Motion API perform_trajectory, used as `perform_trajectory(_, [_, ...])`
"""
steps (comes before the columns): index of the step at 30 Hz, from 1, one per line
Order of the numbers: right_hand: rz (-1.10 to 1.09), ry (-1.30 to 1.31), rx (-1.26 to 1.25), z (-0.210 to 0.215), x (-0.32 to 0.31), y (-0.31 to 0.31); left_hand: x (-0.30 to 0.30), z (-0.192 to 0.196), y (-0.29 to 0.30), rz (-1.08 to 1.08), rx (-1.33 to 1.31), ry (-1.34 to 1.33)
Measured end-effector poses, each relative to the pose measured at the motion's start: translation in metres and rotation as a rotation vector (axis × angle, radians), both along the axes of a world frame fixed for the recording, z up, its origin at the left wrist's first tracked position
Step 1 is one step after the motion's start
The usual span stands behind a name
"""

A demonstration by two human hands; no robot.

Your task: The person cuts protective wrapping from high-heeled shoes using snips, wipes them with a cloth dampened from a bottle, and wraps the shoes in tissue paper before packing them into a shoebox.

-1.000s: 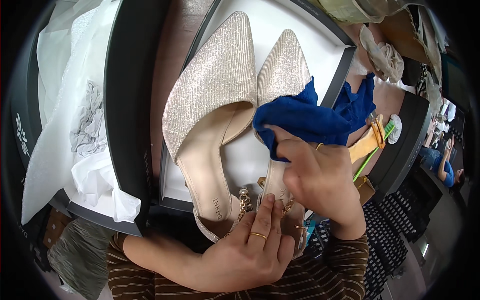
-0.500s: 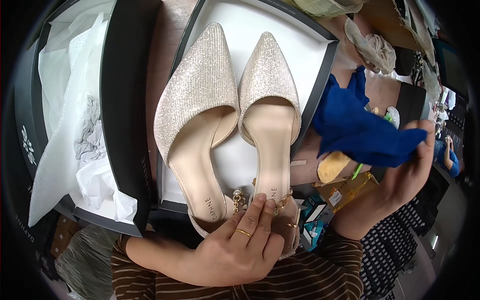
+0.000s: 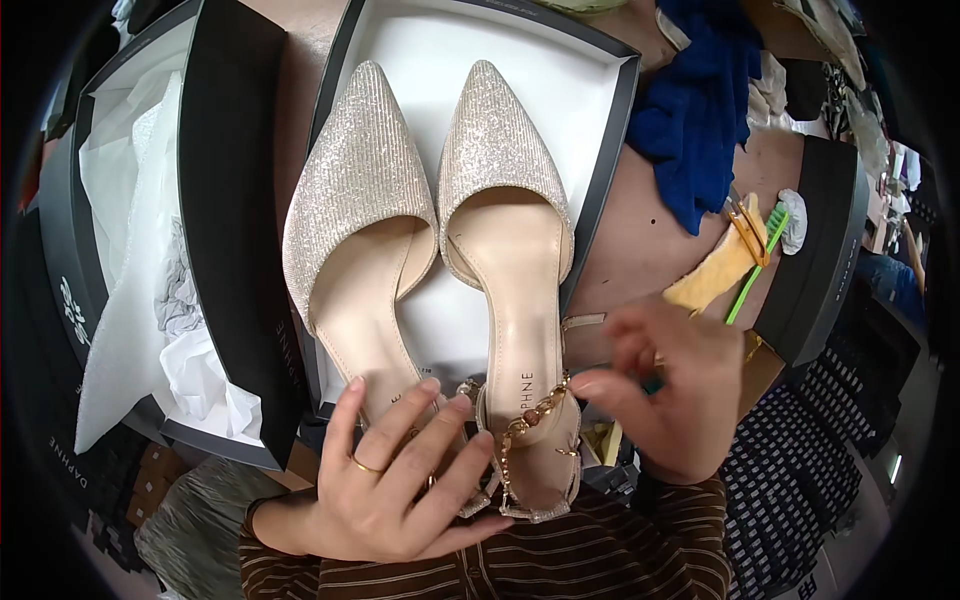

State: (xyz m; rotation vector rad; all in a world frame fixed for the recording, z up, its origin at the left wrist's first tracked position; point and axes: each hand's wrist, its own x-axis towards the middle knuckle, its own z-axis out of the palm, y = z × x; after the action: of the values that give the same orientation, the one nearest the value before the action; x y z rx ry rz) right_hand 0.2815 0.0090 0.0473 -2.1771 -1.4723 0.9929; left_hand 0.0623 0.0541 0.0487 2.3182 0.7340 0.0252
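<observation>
Lying in the open box (image 3: 600, 140) at frame centre: two glittery shoes (image 3: 420, 200) side by side | left hand (image 3: 395, 480), lower centre, fingers spread flat over left shoe's heel | right hand (image 3: 670, 390), lower right, loosely curled, fingertips at right shoe's chain strap (image 3: 535, 415) | blue cloth (image 3: 700, 110) upper right.

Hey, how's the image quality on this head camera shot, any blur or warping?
Head view: the right hand is motion-blurred, while the left hand and the glittery shoes look sharp; fisheye distortion bends the shoe box edges, and the corners go black; lighting is even, without harsh glare.
</observation>
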Motion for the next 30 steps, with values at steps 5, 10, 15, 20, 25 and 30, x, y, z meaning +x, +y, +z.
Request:
perform_trajectory(5, [-0.054,0.331,-0.18,-0.022,-0.013,-0.027,-0.015,-0.021,-0.008,-0.095,0.095,-0.053])
perform_trajectory(10, [-0.32,0.766,-0.294,-0.031,-0.023,-0.04,-0.041,-0.037,0.0,-0.099,-0.077,-0.31])
perform_trajectory(15, [-0.369,0.877,-0.237,-0.027,-0.027,-0.037,-0.041,-0.02,0.003,0.032,-0.208,-0.276])
perform_trajectory(20, [-0.299,0.254,0.031,-0.019,-0.024,-0.042,-0.029,-0.001,-0.026,0.246,0.03,-0.618])
perform_trajectory(25, [-0.752,-0.196,0.383,-0.023,0.044,-0.073,-0.048,0.013,-0.048,0.081,0.068,-0.713])
perform_trajectory(30, [-0.782,-0.63,0.399,-0.025,0.143,-0.098,-0.038,0.015,-0.059,-0.014,-0.199,-0.759])
